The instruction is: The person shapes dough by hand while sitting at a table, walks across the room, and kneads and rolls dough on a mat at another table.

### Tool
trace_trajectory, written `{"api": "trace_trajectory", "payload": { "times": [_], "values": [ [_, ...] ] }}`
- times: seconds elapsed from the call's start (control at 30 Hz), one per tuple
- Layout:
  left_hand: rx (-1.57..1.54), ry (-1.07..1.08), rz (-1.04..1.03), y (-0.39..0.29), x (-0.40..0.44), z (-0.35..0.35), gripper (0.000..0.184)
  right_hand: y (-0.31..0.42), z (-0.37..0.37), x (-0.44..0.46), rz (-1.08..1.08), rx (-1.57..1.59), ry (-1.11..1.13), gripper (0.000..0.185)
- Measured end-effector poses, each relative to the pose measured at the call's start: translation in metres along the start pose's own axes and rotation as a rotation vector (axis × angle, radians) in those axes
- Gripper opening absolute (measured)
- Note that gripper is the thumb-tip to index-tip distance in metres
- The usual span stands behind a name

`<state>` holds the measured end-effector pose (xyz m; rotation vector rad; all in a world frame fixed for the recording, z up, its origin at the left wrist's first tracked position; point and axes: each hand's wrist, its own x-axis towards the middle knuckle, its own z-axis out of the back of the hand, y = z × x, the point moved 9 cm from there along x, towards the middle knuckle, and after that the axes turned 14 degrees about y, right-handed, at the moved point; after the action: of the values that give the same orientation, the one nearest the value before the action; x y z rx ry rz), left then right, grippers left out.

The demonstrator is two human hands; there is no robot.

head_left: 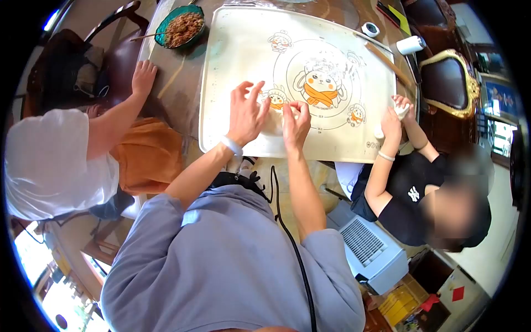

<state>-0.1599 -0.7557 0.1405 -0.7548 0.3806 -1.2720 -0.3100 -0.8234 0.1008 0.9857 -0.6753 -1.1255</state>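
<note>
The person's left hand [247,113] hangs over the near edge of a cream mat [221,66] with its fingers spread, and its grip looks released. Just beside it, the right hand [297,123] has its thumb and fingertips drawn together in a pinching grip on a small whitish piece [295,111], probably dough, held above the mat; its exact shape is too small to make out. The step in hand looks like fingertip shaping, which calls for a light, even pinch, since such a soft piece could tear or stick. The mat lies on the counter [177,77], with white powder [330,62] over its printed rabbit. A rolling pin [388,63] lies near its far right corner, and a green bowl [160,38] of brown crumbly filling [184,29] stands beyond its left edge. At right, a co-worker in black holds a white lump [402,112] in both hands; at left, another person's hand [144,77] is near the counter's edge.
</note>
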Motion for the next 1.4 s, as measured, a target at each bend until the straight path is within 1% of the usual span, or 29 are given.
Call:
{"api": "trace_trajectory", "payload": {
  "times": [0.03, 0.07, 0.17, 0.2, 0.3, 0.33, 0.43, 0.47, 0.53, 0.57, 0.6, 0.63, 0.67, 0.7, 0.73, 0.77, 0.83, 0.87, 0.9, 0.97, 1.03, 1.07, 1.1, 1.17, 1.2, 1.23, 1.27, 1.33, 1.4],
  "values": [
    [0.149, -0.039, 0.000, 0.001, 0.004, -0.003, 0.032, 0.007, 0.001, -0.006, 0.147, -0.058, -0.083, 0.022],
    [0.158, 0.046, 0.057, 0.011, 0.004, -0.017, 0.031, 0.011, -0.007, -0.008, 0.242, -0.271, -0.054, 0.022],
    [0.148, 0.146, -0.054, 0.009, -0.008, -0.024, 0.029, 0.014, -0.022, -0.008, 0.237, -0.478, 0.027, 0.022],
    [0.214, 0.102, -0.058, 0.009, -0.008, -0.021, 0.025, 0.018, -0.024, -0.005, 0.225, -0.498, 0.004, 0.019],
    [0.253, 0.289, 0.176, 0.035, 0.016, -0.041, 0.021, -0.004, -0.037, 0.038, 0.102, -0.631, 0.111, 0.022],
    [0.296, 0.177, 0.132, 0.034, 0.028, -0.036, 0.023, 0.009, -0.035, 0.050, 0.161, -0.636, 0.041, 0.027],
    [0.263, 0.305, 0.243, 0.055, 0.061, -0.053, 0.027, 0.002, -0.044, 0.092, -0.036, -0.695, 0.189, 0.033],
    [0.228, 0.311, 0.257, 0.057, 0.067, -0.052, 0.033, 0.002, -0.046, 0.104, -0.052, -0.728, 0.200, 0.035],
    [0.232, 0.359, 0.314, 0.065, 0.075, -0.055, 0.037, 0.000, -0.050, 0.112, -0.086, -0.788, 0.221, 0.039],
    [0.238, 0.379, 0.338, 0.068, 0.077, -0.054, 0.039, 0.000, -0.046, 0.106, -0.114, -0.685, 0.202, 0.040],
    [0.180, 0.369, 0.357, 0.070, 0.074, -0.048, 0.042, 0.001, -0.040, 0.100, -0.134, -0.581, 0.178, 0.041],
    [0.124, 0.327, 0.337, 0.069, 0.074, -0.039, 0.043, 0.003, -0.035, 0.099, -0.146, -0.478, 0.152, 0.042],
    [0.064, 0.293, 0.324, 0.069, 0.065, -0.031, 0.045, -0.005, -0.026, 0.093, -0.150, -0.227, 0.106, 0.043],
    [0.003, 0.273, 0.323, 0.072, 0.051, -0.026, 0.046, 0.003, -0.021, 0.081, -0.114, -0.092, 0.154, 0.041],
    [-0.012, 0.310, 0.255, 0.066, 0.040, -0.018, 0.036, 0.016, -0.014, 0.066, -0.085, 0.042, 0.202, 0.040],
    [-0.042, 0.362, 0.286, 0.062, 0.028, -0.011, 0.034, 0.026, -0.009, 0.054, -0.051, 0.177, 0.241, 0.039],
    [-0.101, 0.444, 0.328, 0.046, 0.011, -0.002, 0.031, 0.015, -0.001, 0.031, -0.033, 0.088, 0.105, 0.031],
    [0.051, 0.401, 0.205, 0.036, 0.006, -0.009, 0.030, 0.023, -0.005, 0.022, 0.050, -0.160, 0.141, 0.025],
    [0.203, 0.356, 0.086, 0.019, 0.002, -0.011, 0.029, 0.038, -0.012, 0.012, 0.230, -0.407, 0.047, 0.026],
    [0.191, 0.244, 0.013, 0.008, -0.001, -0.006, 0.028, 0.042, -0.019, 0.007, 0.378, -0.568, 0.074, 0.027],
    [0.190, 0.132, -0.074, 0.012, 0.003, -0.008, 0.028, 0.009, -0.010, 0.042, 0.210, -0.334, 0.169, 0.028],
    [0.185, 0.111, -0.087, 0.015, 0.008, -0.010, 0.027, -0.009, -0.006, 0.065, 0.127, -0.216, 0.216, 0.029],
    [0.202, 0.188, -0.025, 0.025, 0.015, -0.019, 0.027, -0.023, 0.004, 0.085, -0.029, -0.145, 0.195, 0.028],
    [0.238, 0.343, 0.104, 0.043, 0.023, -0.036, 0.028, -0.034, 0.019, 0.118, 0.005, -0.273, 0.089, 0.020],
    [0.229, 0.255, 0.048, 0.040, 0.024, -0.028, 0.030, -0.034, 0.016, 0.126, 0.030, -0.293, 0.102, 0.020],
    [0.222, 0.271, 0.059, 0.042, 0.024, -0.029, 0.029, -0.036, 0.012, 0.130, 0.054, -0.313, 0.112, 0.021],
    [0.213, 0.288, 0.069, 0.043, 0.023, -0.030, 0.029, -0.048, 0.003, 0.128, -0.022, -0.272, 0.161, 0.023],
    [0.197, 0.304, 0.086, 0.043, 0.021, -0.029, 0.026, -0.048, -0.020, 0.112, -0.170, -0.194, 0.260, 0.027],
    [0.188, 0.302, 0.090, 0.041, 0.019, -0.028, 0.022, -0.037, -0.031, 0.088, -0.297, -0.034, 0.430, 0.032]
  ]
}}
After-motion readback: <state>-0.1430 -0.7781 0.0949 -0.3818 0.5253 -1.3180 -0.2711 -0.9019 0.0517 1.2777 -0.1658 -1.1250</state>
